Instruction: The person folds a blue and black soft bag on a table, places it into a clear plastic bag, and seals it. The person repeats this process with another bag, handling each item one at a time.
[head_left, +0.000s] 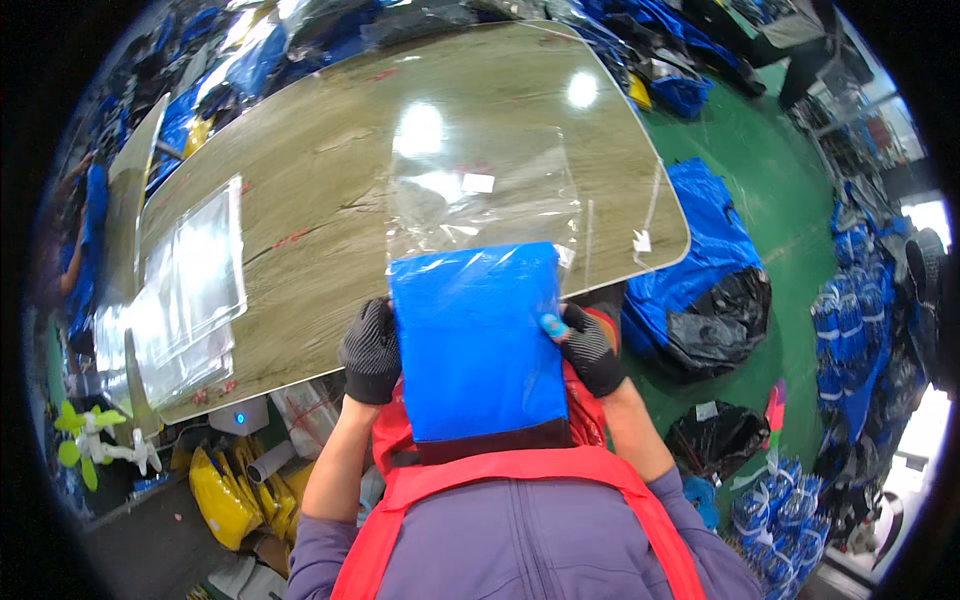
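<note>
A flat, folded blue fabric piece (480,345) with a black strip along its near edge hangs between my hands, in front of my body. My left hand (370,352), in a dark striped glove, grips its left edge. On the opposite edge my right hand (590,352) pinches it; a light-blue covering shows on the thumb tip. A clear plastic bag (500,205) with a small white label lies flat on the table beyond, meeting the fabric's far end. How much of the fabric is inside the bag I cannot tell.
The wood-patterned table (330,170) bears a pile of clear bags (195,275) at its left. A blue and black sack (705,270) lies on the green floor to the right. Yellow packages (225,495) sit below left, near a small green fan (88,440). Blue bundles (785,525) lie lower right.
</note>
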